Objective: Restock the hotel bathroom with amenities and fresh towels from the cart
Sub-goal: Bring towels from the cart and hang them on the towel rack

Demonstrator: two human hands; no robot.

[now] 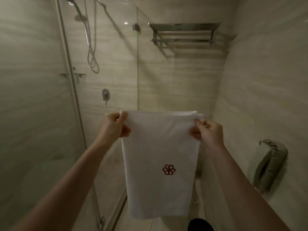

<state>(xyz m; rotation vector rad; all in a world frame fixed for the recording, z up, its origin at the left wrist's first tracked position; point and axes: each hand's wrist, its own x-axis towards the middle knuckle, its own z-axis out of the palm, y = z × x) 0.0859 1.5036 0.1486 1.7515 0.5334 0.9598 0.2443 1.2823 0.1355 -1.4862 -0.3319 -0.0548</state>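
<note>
Head view: fingers and thumb of the left hand [113, 126] pinch the white towel [160, 155] at its top left corner, the right hand [208, 133] pinches the top right; it hangs folded, well below the wall rack [183, 33].

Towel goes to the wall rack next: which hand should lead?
Right, probably. The right hand pinches the towel corner below the rack; the left hand sits left of the rack's end, by the glass panel.
</note>
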